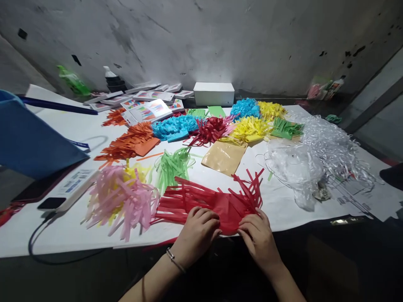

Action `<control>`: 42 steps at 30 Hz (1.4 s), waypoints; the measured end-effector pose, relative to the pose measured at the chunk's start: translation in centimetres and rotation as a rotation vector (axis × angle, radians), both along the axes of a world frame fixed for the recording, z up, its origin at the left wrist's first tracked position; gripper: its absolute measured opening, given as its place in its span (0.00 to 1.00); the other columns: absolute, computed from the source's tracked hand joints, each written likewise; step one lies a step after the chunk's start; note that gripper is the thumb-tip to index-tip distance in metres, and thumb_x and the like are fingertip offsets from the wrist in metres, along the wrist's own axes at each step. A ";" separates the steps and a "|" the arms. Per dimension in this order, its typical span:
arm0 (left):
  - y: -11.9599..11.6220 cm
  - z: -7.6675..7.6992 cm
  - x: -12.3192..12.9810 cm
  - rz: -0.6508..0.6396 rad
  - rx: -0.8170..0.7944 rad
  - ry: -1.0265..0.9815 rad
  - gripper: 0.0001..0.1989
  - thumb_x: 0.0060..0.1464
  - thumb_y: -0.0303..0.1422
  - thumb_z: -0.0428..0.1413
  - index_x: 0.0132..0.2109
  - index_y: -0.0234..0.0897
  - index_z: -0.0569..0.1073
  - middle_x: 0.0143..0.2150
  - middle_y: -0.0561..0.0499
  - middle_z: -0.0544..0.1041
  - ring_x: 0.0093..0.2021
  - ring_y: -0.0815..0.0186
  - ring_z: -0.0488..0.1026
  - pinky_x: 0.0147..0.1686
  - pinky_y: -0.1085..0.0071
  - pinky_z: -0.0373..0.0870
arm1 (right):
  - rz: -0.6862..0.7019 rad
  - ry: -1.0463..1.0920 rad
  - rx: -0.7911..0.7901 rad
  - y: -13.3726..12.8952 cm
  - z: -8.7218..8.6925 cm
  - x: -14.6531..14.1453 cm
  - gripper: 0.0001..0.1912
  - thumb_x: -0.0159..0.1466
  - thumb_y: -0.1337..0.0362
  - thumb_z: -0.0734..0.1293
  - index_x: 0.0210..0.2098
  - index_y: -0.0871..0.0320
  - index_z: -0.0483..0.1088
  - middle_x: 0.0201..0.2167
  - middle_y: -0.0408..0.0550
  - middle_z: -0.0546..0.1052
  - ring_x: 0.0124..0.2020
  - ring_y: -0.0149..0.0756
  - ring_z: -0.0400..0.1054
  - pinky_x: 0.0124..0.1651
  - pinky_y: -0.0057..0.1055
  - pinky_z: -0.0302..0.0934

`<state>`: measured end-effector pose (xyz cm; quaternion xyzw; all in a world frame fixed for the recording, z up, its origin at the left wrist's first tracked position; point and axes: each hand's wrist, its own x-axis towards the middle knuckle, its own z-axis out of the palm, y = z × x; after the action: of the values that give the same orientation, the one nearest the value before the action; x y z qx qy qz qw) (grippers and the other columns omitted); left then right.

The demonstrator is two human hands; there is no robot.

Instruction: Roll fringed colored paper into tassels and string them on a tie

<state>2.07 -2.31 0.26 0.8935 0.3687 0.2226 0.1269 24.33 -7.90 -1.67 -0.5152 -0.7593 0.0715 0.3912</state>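
Note:
A red fringed tissue paper (228, 207) lies spread at the table's front edge, its cut strips fanning out left and upper right. My left hand (200, 233), with a bracelet at the wrist, has its fingers curled on the paper's plain middle, gripping the near edge. At the right side of that middle part, my right hand (258, 237) pinches the same near edge between thumb and fingers. Just left of the red paper is a pile of pink strips (135, 201), with light green strips (174, 167) behind.
Orange (135, 138), blue (176, 126) and yellow (252, 128) fringed bundles stretch across the back. A white box (214, 93) stands by the wall. Clear plastic (296, 172) lies right; a power bank (69, 191) with a cable lies left.

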 end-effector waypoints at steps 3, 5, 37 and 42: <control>0.0 0.1 0.2 0.010 -0.005 0.009 0.06 0.55 0.27 0.63 0.40 0.40 0.76 0.41 0.53 0.81 0.44 0.58 0.73 0.50 0.56 0.62 | -0.052 -0.062 -0.038 -0.1 0.5 -0.2 0.03 0.67 0.67 0.65 0.39 0.54 0.72 0.43 0.47 0.78 0.50 0.42 0.70 0.64 0.51 0.49; 0.0 0.1 0.2 0.005 0.009 -0.001 0.05 0.56 0.28 0.63 0.40 0.40 0.76 0.42 0.53 0.81 0.44 0.58 0.73 0.50 0.56 0.62 | -0.069 -0.180 -0.028 0.1 0.7 -0.9 0.11 0.68 0.62 0.66 0.49 0.52 0.72 0.55 0.49 0.74 0.60 0.47 0.63 0.66 0.54 0.44; 0.7 2.9 0.8 0.072 -0.286 0.146 0.10 0.58 0.22 0.55 0.41 0.39 0.78 0.39 0.49 0.82 0.41 0.59 0.76 0.44 0.61 0.67 | 0.015 -0.179 -0.079 1.5 1.6 -0.6 0.11 0.65 0.75 0.60 0.40 0.57 0.72 0.42 0.51 0.76 0.45 0.42 0.71 0.48 0.42 0.68; 1.6 3.9 1.3 0.078 -0.336 0.248 0.07 0.57 0.24 0.56 0.39 0.38 0.77 0.37 0.48 0.81 0.39 0.58 0.76 0.40 0.64 0.67 | 0.000 -0.085 -0.107 1.9 1.5 -0.5 0.08 0.67 0.72 0.59 0.41 0.56 0.67 0.37 0.50 0.76 0.39 0.39 0.71 0.43 0.36 0.68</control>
<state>3.35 -0.75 4.16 0.8654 0.4478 0.0509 0.2189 23.87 -6.04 -0.17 -0.5381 -0.7701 0.0900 0.3305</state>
